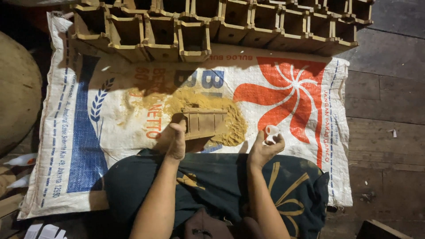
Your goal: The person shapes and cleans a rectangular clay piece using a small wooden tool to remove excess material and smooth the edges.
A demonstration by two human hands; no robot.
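The left hand (177,142) is gripping the near left corner of a small wooden box (204,123), which is lying on its side in a heap of sawdust (230,121) just beyond the knuckles. The right hand (264,149) is pinching a small white piece (271,131) between thumb and fingers, apart from the box and to its right; it is probably folded sandpaper, though the light is too poor to be sure.

The box is being held at one corner only, so a hard push could be twisting it out of the grip or rolling it across the loose dust. The dust itself is spreading toward the person's lap (212,186) and could be sliding off the sack (88,132) onto the floor (385,110).

Beyond the hands, a packed row of finished boxes (221,26) is standing along the sack's far edge, so a long forward stroke is risking a knock there. To the right of the right hand the sack is lying flat up to its edge, giving room. To the left of the left hand, more sack, then a round dark shape (17,88) at the edge.
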